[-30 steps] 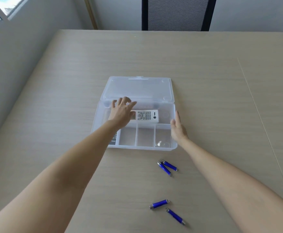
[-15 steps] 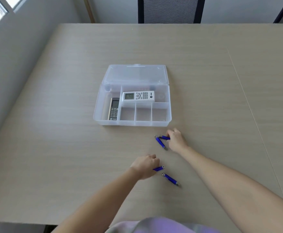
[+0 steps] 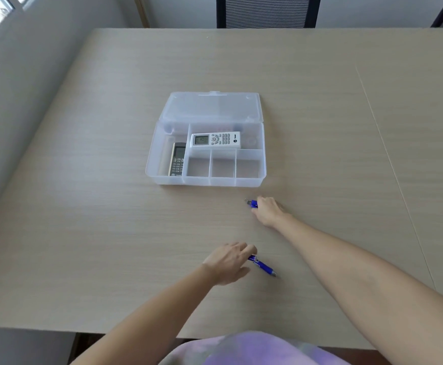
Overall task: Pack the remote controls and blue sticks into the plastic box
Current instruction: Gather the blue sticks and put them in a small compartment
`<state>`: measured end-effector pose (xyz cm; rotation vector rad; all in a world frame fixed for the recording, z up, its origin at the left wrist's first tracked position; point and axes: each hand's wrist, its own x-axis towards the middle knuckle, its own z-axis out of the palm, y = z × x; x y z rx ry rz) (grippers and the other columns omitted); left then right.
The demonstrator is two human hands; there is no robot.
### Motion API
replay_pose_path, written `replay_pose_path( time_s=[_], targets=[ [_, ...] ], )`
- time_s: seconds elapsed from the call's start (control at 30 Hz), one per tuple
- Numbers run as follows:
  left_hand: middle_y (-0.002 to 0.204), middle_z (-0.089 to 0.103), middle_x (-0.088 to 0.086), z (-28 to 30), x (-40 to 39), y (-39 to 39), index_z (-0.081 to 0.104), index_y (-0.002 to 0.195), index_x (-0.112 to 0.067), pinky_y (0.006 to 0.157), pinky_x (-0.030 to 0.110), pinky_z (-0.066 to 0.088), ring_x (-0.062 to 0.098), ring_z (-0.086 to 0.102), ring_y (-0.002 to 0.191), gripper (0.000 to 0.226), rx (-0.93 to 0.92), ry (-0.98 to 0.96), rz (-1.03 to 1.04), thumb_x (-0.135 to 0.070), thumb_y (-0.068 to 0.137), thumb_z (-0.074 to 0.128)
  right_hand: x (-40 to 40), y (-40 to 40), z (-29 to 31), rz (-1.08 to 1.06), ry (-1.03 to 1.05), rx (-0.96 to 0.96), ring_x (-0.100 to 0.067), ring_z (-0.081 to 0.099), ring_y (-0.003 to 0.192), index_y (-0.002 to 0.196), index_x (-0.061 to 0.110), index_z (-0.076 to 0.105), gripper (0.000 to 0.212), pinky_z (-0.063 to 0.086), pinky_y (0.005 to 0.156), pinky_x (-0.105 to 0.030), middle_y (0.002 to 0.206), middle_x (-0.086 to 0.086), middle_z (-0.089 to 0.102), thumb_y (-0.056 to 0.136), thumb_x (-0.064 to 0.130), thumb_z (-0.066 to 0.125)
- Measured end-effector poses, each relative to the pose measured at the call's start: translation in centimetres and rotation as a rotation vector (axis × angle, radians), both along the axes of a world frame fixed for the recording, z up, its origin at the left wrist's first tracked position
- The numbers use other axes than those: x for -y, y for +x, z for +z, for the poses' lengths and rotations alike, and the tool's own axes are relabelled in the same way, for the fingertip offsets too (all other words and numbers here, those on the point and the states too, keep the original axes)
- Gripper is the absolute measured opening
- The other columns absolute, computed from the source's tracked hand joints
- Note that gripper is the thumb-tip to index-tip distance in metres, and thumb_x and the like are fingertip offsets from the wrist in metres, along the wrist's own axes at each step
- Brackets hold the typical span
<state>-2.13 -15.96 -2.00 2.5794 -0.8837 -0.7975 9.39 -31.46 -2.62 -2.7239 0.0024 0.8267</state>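
- Head view: we see both remotes, white and dark, already in the open box on the worktop.
- Our right hand clasps blue sticks; our left hand pinches another stick. We judge the sticks remain to pack.

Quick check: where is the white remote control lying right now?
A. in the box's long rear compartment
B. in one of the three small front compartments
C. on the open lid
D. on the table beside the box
A: the white remote control lies crosswise in the long rear compartment of the clear plastic box, behind the three small front compartments.
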Motion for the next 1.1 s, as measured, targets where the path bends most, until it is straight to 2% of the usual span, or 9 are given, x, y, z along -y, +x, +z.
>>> replay_pose_path(
  time_s=[0.13, 0.2, 0.33, 0.47, 0.57, 0.67, 0.8, 0.93, 1.1],
  targets=[
    [0.123, 0.049, 0.012, -0.2, 3.5, 0.2, 0.044, 0.13, -0.019, 0.086, 0.04, 0.045, 0.029, 0.052, 0.109, 0.043, 0.079, 0.06, -0.097, -0.031, 0.091, 0.056, 3.7, 0.3, 0.5, -0.218, 0.11, -0.035, -0.04, 0.055, 0.109, 0.105, 0.004, 0.054, 0.031, 0.042, 0.089, -0.039, 0.118, -0.026, 0.061, 0.097, 0.027, 0.034],
    [0.121, 0.045, 0.014, -0.6, 4.5, 0.2, 0.048, 0.123, -0.017, 0.084, 0.041, 0.044, 0.03, 0.05, 0.109, 0.033, 0.11, 0.081, -0.096, -0.027, 0.092, 0.054, 5.5, 0.3, 1.5, -0.34, 0.207, 0.028, -0.034, 0.058, 0.098, 0.095, 0.011, 0.047, 0.022, 0.045, 0.081, -0.036, 0.11, -0.018, 0.068, 0.097, 0.028, 0.033],
    [0.119, 0.048, 0.014, -1.6, 4.3, 0.1, 0.048, 0.115, -0.01, 0.082, 0.041, 0.042, 0.032, 0.05, 0.108, 0.021, 0.192, 0.073, -0.071, -0.018, 0.097, 0.042, 5.4, 1.6, 5.7, -0.444, 0.387, 0.254, -0.022, 0.051, 0.086, 0.106, 0.006, 0.048, 0.023, 0.038, 0.062, -0.031, 0.095, -0.001, 0.068, 0.098, 0.022, 0.034],
    [0.102, 0.056, 0.013, -0.5, 1.8, 1.8, 0.048, 0.101, -0.006, 0.08, 0.042, 0.041, 0.031, 0.05, 0.096, 0.021, 0.132, -0.237, 0.343, -0.025, 0.099, 0.04, 1.4, 5.3, 8.3, -0.43, 0.455, 0.325, -0.029, 0.053, 0.078, 0.086, 0.002, 0.053, 0.022, 0.036, 0.066, -0.032, 0.084, -0.013, 0.065, 0.09, 0.023, 0.047],
    [0.085, 0.054, 0.013, 2.1, -0.5, 5.7, 0.041, 0.087, -0.009, 0.075, 0.045, 0.041, 0.033, 0.048, 0.082, 0.016, 0.104, -0.46, 0.775, -0.019, 0.098, 0.044, -1.5, 8.2, 7.7, -0.375, 0.418, 0.188, -0.035, 0.064, 0.081, 0.078, 0.0, 0.058, 0.022, 0.048, 0.07, -0.034, 0.087, -0.02, 0.071, 0.083, 0.021, 0.054],
    [0.077, 0.051, 0.01, 3.8, -2.7, 10.3, 0.033, 0.083, -0.013, 0.066, 0.042, 0.037, 0.033, 0.047, 0.074, 0.021, 0.197, -0.494, 0.995, -0.02, 0.1, 0.043, -3.4, 9.9, 6.3, -0.474, 0.404, -0.035, -0.022, 0.062, 0.061, 0.072, 0.01, 0.053, 0.01, 0.05, 0.055, -0.022, 0.076, -0.01, 0.064, 0.08, 0.011, 0.059],
    [0.065, 0.043, -0.001, 3.9, -4.2, 13.7, 0.028, 0.081, -0.011, 0.068, 0.036, 0.032, 0.027, 0.04, 0.065, 0.025, 0.189, -0.419, 1.036, -0.022, 0.102, 0.038, -4.3, 11.5, 4.2, -0.435, 0.305, -0.211, -0.024, 0.059, 0.068, 0.065, 0.009, 0.046, 0.022, 0.054, 0.066, -0.029, 0.069, -0.009, 0.055, 0.078, 0.003, 0.063],
    [0.077, 0.058, 0.003, 3.2, -4.2, 14.6, 0.029, 0.085, -0.012, 0.102, 0.045, 0.029, 0.029, 0.045, 0.075, 0.02, 0.149, -0.402, 1.025, -0.019, 0.103, 0.033, -4.3, 12.5, 3.8, -0.368, 0.269, -0.316, -0.016, 0.05, 0.057, 0.063, 0.009, 0.047, 0.027, 0.047, 0.044, -0.021, 0.068, -0.007, 0.053, 0.073, 0.0, 0.07],
    [0.102, 0.058, -0.016, 3.7, -4.4, 14.5, 0.035, 0.088, -0.01, 0.091, 0.037, 0.035, 0.001, 0.048, 0.077, 0.017, 0.116, -0.515, 1.054, -0.019, 0.103, 0.035, -4.7, 14.1, 5.2, -0.212, 0.039, -0.353, -0.014, 0.062, 0.054, 0.061, 0.014, 0.054, 0.032, 0.046, 0.059, -0.022, 0.046, 0.002, 0.064, 0.076, 0.034, 0.073]
  ],
)
